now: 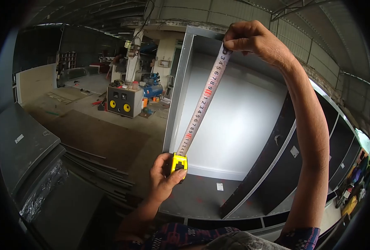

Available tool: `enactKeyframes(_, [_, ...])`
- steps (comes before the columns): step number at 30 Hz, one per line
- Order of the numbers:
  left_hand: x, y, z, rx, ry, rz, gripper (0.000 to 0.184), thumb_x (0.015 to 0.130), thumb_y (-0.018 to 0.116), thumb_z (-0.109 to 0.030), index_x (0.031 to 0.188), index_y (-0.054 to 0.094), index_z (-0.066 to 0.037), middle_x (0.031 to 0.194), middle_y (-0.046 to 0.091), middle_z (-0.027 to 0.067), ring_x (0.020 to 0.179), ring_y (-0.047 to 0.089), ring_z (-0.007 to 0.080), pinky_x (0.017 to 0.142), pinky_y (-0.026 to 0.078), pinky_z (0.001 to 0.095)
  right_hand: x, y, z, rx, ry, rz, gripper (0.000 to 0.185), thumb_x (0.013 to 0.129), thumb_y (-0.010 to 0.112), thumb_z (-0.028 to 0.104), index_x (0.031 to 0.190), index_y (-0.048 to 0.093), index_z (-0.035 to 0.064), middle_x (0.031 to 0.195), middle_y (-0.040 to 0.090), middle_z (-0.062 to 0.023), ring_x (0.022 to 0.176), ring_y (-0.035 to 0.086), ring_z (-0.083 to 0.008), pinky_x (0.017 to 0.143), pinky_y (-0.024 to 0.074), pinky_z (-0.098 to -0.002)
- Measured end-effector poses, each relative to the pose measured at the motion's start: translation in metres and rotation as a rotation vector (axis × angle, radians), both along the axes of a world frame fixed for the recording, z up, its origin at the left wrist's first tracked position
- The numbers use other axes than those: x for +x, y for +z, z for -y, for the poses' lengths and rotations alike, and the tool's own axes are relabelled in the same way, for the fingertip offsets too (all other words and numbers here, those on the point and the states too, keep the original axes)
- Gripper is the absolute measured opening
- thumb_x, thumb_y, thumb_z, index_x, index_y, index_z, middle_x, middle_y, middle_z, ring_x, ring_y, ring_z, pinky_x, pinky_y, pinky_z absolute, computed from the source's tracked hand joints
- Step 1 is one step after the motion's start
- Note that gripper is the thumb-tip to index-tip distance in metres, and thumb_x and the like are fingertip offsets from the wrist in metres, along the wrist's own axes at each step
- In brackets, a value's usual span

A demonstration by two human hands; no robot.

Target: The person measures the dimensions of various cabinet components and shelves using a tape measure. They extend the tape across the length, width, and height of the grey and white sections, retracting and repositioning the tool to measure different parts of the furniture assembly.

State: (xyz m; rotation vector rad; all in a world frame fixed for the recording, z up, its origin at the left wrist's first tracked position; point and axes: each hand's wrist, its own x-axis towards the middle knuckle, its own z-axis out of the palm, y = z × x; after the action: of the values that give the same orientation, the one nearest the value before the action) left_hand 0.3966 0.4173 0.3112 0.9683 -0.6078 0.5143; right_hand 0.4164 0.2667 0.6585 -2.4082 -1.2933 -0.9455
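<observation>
My left hand (163,177) is closed around the yellow and black case of a tape measure (179,163), with the thumb lying across its front. From the case the blade (198,108) runs out straight, slanting up and to the right, with its numbers facing me. At the top my right hand (251,39) pinches the blade's end between thumb and fingers; the very tip is hidden by them. Behind the blade stands a grey cabinet frame (180,87) with a pale back panel (235,121). The right hand is near the frame's upper part.
Dark dividers (258,158) split the cabinet to the right. Stacked dark panels (30,146) lie at the left, partly wrapped in clear plastic. Farther back are a speaker-like box (120,101) with yellow rings and a blue compressor tank (153,91). A small white label (220,186) lies inside the cabinet.
</observation>
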Motion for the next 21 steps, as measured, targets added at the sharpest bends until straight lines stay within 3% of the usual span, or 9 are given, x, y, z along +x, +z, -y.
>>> enactKeyframes(6, [-0.002, 0.011, -0.003, -0.022, 0.027, 0.009, 0.038, 0.081, 0.069, -0.016, 0.107, 0.048, 0.002, 0.085, 0.057, 0.0035, 0.071, 0.053, 0.0060, 0.062, 0.045, 0.0209, 0.008, 0.027, -0.026, -0.080, -0.064, 0.049, 0.021, 0.082, 0.065, 0.024, 0.089, 0.066, 0.0038, 0.074, 0.063, -0.0049, 0.066, 0.056, -0.0107, 0.058, 0.0443, -0.0269])
enactKeyframes(7, [-0.002, 0.013, -0.003, -0.031, 0.020, -0.001, 0.038, 0.081, 0.069, -0.017, 0.107, 0.049, 0.002, 0.085, 0.058, 0.0031, 0.071, 0.053, 0.0059, 0.063, 0.045, 0.0209, 0.001, 0.039, -0.030, -0.124, -0.106, -0.136, 0.018, 0.083, 0.065, 0.019, 0.090, 0.067, 0.0020, 0.070, 0.059, 0.0003, 0.064, 0.051, -0.0103, 0.058, 0.0411, -0.0265])
enactKeyframes(10, [0.003, 0.007, -0.005, -0.027, 0.016, -0.015, 0.037, 0.081, 0.070, -0.019, 0.106, 0.050, 0.002, 0.085, 0.058, 0.0029, 0.072, 0.053, 0.0061, 0.064, 0.046, 0.0212, 0.012, 0.047, -0.033, -0.086, -0.109, -0.192, 0.016, 0.083, 0.065, 0.016, 0.085, 0.066, 0.0006, 0.061, 0.052, 0.0025, 0.055, 0.044, -0.0084, 0.051, 0.0353, -0.0263])
enactKeyframes(21, [-0.007, -0.003, -0.005, -0.007, 0.040, -0.047, 0.038, 0.082, 0.068, -0.019, 0.107, 0.049, 0.002, 0.087, 0.058, 0.0039, 0.074, 0.054, 0.0066, 0.065, 0.046, 0.0214, 0.021, 0.038, -0.034, -0.155, -0.041, 0.053, 0.019, 0.079, 0.067, 0.017, 0.089, 0.070, 0.0013, 0.079, 0.068, -0.0075, 0.076, 0.061, -0.0168, 0.075, 0.0470, -0.0322])
